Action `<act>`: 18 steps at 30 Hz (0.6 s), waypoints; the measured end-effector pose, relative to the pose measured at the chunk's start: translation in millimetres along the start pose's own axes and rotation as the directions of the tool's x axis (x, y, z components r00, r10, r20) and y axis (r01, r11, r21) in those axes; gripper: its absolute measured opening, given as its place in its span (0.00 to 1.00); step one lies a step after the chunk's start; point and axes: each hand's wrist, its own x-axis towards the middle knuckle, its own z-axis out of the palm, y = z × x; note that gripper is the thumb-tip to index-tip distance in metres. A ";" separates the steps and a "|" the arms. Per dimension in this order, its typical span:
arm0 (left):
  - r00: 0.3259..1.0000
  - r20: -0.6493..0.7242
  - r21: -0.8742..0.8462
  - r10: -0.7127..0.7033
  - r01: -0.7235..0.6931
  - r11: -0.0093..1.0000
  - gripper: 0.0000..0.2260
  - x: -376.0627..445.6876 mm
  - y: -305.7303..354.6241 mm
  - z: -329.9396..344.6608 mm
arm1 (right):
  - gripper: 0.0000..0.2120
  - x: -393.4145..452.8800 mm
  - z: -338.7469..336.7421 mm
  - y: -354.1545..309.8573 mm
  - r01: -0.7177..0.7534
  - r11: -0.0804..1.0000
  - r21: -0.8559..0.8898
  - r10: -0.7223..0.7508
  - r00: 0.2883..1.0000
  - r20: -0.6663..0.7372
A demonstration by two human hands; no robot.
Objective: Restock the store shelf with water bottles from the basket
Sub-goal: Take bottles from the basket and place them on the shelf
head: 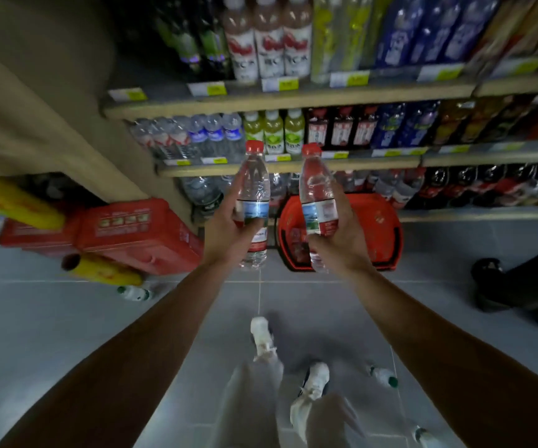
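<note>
While the store shelf fills the upper half of the view with rows of drinks, the row that matters is the clear water on its middle tier, at the left end. Below it, on the floor, stands the red basket, partly tucked against the bottom tier, with what look like more bottles inside, though blur hides how many. To the left lie red cartons and yellow rolls; a few small bottles lie loose on the tiles.

Both hands are raised in front of the shelf, each with a red-capped water bottle. The left hand has its fingers curled round the label of the left bottle; the right hand wraps the lower half of the right bottle the same way. Both bottles stand nearly upright, caps up, long axes vertical, close side by side but apart.

What the next move hinges on, as I judge it: the water row lies up and to the left of both hands, further from the person. The left hand is the nearer one, so its bottle would likely go in first, kept upright and pushed forward over the shelf lip; the right must cross further leftward.
</note>
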 end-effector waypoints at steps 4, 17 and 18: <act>0.993 -0.115 0.004 0.009 -0.008 1.000 0.39 -14.9 16.1 -60.7 | 0.49 -18.5 14.3 -54.3 0.099 0.995 0.000 -0.098 0.994 0.041; 0.941 -0.327 -0.197 0.093 -0.164 0.967 0.38 -3.0 7.0 -243.3 | 0.48 -32.6 118.3 -214.1 0.392 0.919 0.052 -0.393 0.920 0.009; 0.934 -0.344 -0.199 0.099 -0.176 0.964 0.38 -0.1 6.4 -255.9 | 0.48 -32.7 125.5 -224.3 0.414 0.909 0.054 -0.415 0.910 0.004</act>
